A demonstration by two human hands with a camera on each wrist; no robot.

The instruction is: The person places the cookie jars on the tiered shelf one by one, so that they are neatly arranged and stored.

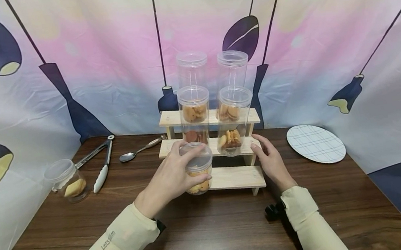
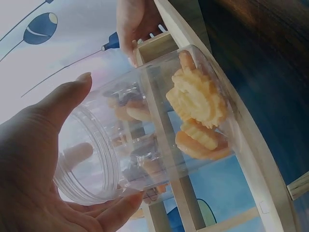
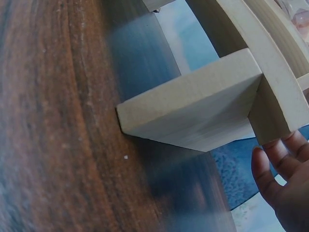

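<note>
My left hand (image 1: pixel 173 175) grips a clear jar of cookies (image 1: pixel 199 176) around its lid, fingers and thumb spread over opposite sides. In the left wrist view the jar (image 2: pixel 159 121) looks tilted, with pale flower-shaped cookies (image 2: pixel 195 99) at its bottom. It stands at the left end of the lowest step; whether its base bears fully on the wood cannot be told. My right hand (image 1: pixel 271 160) is at the right end of the middle step of the wooden tiered rack (image 1: pixel 235 177). In the right wrist view its fingertips (image 3: pixel 273 145) touch the end of a board.
Clear cookie jars stand on the upper two steps, among them a front right jar (image 1: pixel 232 125) and a front left one (image 1: pixel 195 117). Left lie another jar (image 1: pixel 73 186), tongs (image 1: pixel 102 171) and a spoon (image 1: pixel 139 150). A checked plate (image 1: pixel 315 143) is right.
</note>
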